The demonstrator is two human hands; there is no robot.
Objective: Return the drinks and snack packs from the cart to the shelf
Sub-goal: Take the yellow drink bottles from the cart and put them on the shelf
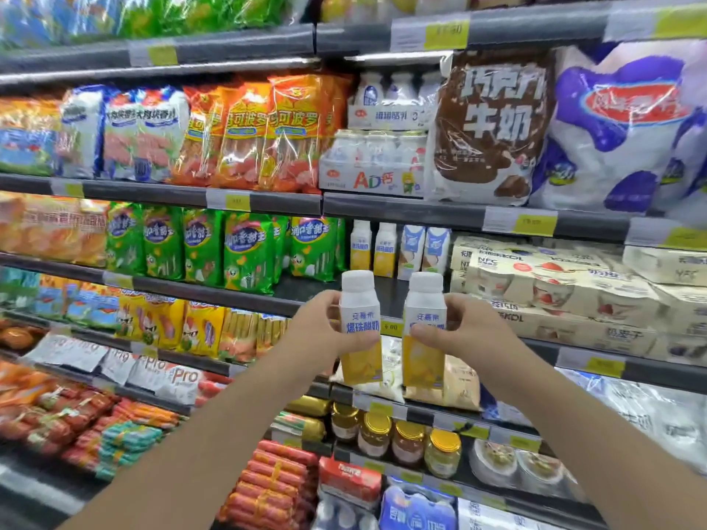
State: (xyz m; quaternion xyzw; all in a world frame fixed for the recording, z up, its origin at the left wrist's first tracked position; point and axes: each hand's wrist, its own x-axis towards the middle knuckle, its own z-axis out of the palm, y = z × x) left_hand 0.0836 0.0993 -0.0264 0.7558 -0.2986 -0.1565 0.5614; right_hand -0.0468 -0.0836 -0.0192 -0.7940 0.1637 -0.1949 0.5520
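Holding one bottle each, both hands are raised in front of the shelf (382, 296). Left hand (321, 330): grip closed around the middle of the left yoghurt bottle (360, 327), thumb across the label front, fingers wrapped behind. Right hand (459, 330): grip closed the same way on the right yoghurt bottle (424, 330), thumb over the label. Both bottles are held upright, white caps up, yellow lower halves showing below the hands, side by side with a narrow gap between them. Relative to the held pair: two matching yellow-and-white bottles (373, 248) are standing on the shelf level just above and behind, with two blue-and-white cartons (424, 252) beside those on the right. Green snack packs (214, 246) are lined up to the left on that same level. Cream multipack cases (554, 296) are stacked to the right. Jars with gold lids (398, 438) are seen below, red sausage bundles (275, 487) lower left. Cart not visible.
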